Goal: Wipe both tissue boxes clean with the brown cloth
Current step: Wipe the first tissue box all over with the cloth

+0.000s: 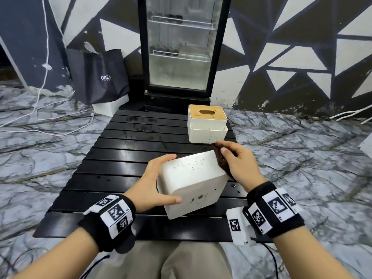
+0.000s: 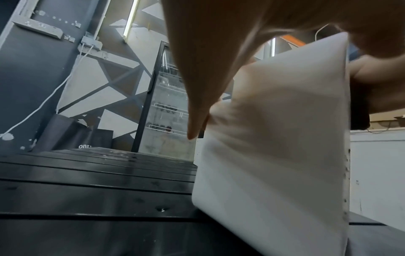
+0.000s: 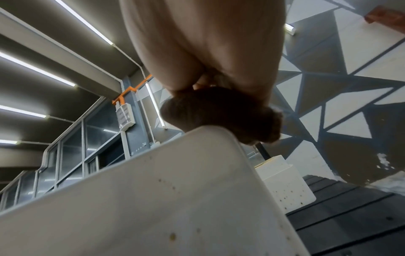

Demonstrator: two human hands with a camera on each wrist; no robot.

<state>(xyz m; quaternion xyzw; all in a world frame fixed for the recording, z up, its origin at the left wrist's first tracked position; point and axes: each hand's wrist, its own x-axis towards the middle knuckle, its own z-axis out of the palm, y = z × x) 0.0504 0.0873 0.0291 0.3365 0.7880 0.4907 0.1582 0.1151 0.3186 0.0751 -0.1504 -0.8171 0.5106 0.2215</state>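
A white tissue box [image 1: 193, 182], dotted with small brown specks, was seen against a dark brown cloth [image 1: 221, 161]. A second white box [image 1: 207, 127], speckled low on its front, was topped by a tan lid [image 1: 206, 112]. Glossy black slats were shown on the table [image 1: 124, 158], grey-white veined marble on the floor [image 1: 302, 158], and white triangles on a dark wall [image 1: 291, 57]. Black wristbands [image 1: 112, 218] were marked with black-and-white square codes.

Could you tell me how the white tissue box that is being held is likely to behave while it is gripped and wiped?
The near tissue box looks rigid: its faces stay flat under the left hand. It probably feels light, since one hand holds it tilted. Its smooth faces may slip as the brown cloth rubs.
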